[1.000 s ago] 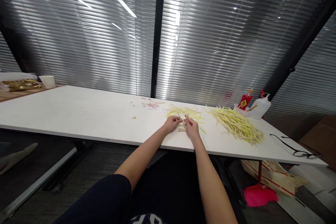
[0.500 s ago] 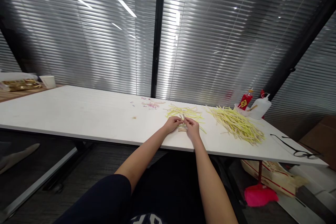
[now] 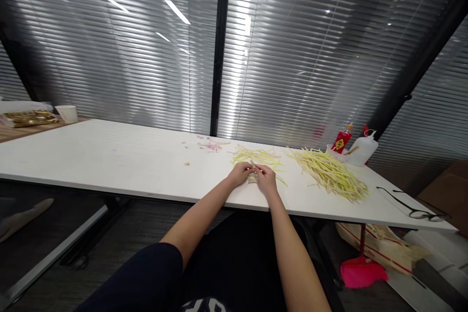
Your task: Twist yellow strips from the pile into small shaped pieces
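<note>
My left hand (image 3: 241, 173) and my right hand (image 3: 265, 176) meet over the white table (image 3: 120, 156), fingertips pinched close together. Between them a short, pale, thin strip (image 3: 252, 163) points up; both hands seem to grip it, though its lower part is hidden by the fingers. Just below the fingers lies a small flat beige piece (image 3: 252, 180). Loose yellow-green strips (image 3: 261, 155), like thin stems, are spread right behind my hands. A larger heap of the same strips (image 3: 329, 173) rests to the right.
Pink scraps (image 3: 211, 146) lie at the back edge. On the right stand a red bottle (image 3: 341, 141) and a white squeeze bottle (image 3: 362, 150), with black-framed glasses (image 3: 420, 214) near the corner. A paper cup (image 3: 67, 113) is far left. A pink dustpan (image 3: 363, 272) sits below.
Two pale strip ends stood up between my fingers before; now one shows. My right hand has shifted slightly left, closer to the left hand.
</note>
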Motion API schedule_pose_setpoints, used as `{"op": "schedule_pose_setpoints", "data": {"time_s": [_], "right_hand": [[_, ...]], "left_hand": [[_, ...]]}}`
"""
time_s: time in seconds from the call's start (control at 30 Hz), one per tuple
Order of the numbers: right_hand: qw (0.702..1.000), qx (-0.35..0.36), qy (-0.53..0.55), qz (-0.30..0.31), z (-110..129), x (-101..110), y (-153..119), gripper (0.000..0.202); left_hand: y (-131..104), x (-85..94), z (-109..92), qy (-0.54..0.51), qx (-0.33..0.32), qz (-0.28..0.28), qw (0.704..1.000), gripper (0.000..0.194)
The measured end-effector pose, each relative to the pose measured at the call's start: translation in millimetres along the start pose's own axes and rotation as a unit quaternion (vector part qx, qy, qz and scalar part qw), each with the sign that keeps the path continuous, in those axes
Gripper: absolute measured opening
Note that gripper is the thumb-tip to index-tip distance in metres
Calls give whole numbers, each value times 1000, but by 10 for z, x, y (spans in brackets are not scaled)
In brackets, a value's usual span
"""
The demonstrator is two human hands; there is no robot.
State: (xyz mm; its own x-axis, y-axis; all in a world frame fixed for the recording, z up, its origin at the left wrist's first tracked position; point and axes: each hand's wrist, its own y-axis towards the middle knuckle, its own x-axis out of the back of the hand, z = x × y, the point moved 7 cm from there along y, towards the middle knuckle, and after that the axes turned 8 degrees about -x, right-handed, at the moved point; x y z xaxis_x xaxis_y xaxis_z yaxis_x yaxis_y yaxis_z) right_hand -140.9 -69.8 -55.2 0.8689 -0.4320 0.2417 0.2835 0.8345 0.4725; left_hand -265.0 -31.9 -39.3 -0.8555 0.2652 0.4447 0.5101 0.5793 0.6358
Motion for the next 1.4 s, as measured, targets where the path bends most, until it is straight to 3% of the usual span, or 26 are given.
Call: {"op": "schedule_pose_setpoints", "data": {"time_s": [0.47,0.73,0.9,1.17,1.4], "right_hand": [[994,72,-83,26,218,-57,-79,30],[984,80,-154,39,283,-84,-120,37],[983,92,-152,43,237,-101,-109,38],[977,104,-181,35,230,-104,-98,43],[968,103,-227,33,255,-113,-106,44]], "left_hand": [[-30,22,131,-111,67,-27,991,24],[-34,19,156,-255,140,-62,955,24],[-46,20,151,-277,174,-74,942,20],[-34,79,146,-260,147,-92,950,27],[-35,96,274,-280,148,-137,939,32]]}}
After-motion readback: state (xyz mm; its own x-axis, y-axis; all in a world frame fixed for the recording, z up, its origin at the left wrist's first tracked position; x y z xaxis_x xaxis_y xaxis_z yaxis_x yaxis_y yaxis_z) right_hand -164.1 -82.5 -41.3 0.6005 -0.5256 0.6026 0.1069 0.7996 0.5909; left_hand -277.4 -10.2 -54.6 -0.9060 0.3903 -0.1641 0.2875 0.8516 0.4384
